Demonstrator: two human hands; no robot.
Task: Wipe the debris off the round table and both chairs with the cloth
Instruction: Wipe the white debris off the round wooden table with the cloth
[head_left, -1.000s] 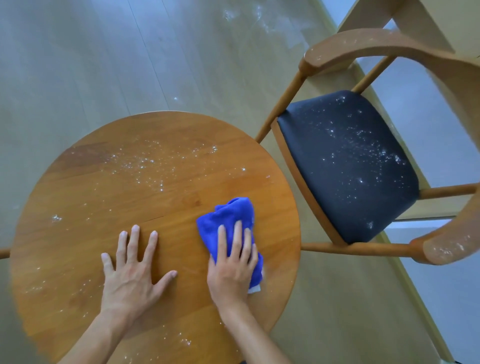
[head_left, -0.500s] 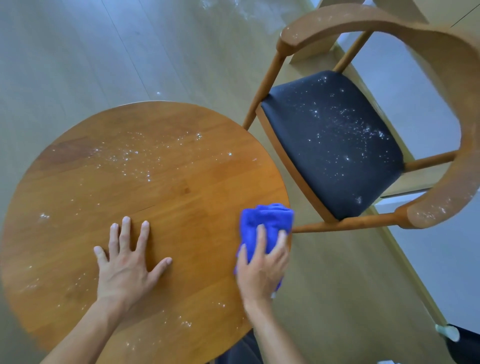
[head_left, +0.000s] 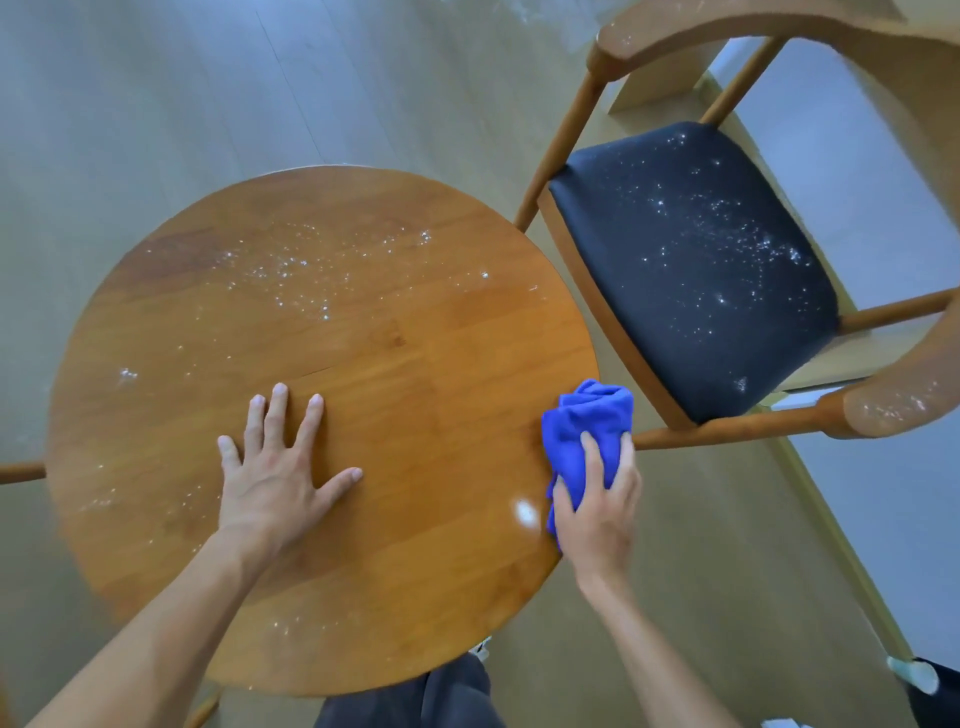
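One round table (head_left: 363, 364), one chair (head_left: 691, 270); left fingers (head_left: 280, 410) flat, right fingers (head_left: 592, 457) grasping cloth (head_left: 587, 415).

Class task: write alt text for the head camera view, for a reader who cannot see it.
A right hand grips a blue cloth at the right edge of a round table, while the left hand rests flat on it. White debris speckles the table's far side and the dark chair seat beside it.

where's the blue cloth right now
In the head view the blue cloth is at the right edge of the round table, gripped by the right hand, close to the front rail of the chair.
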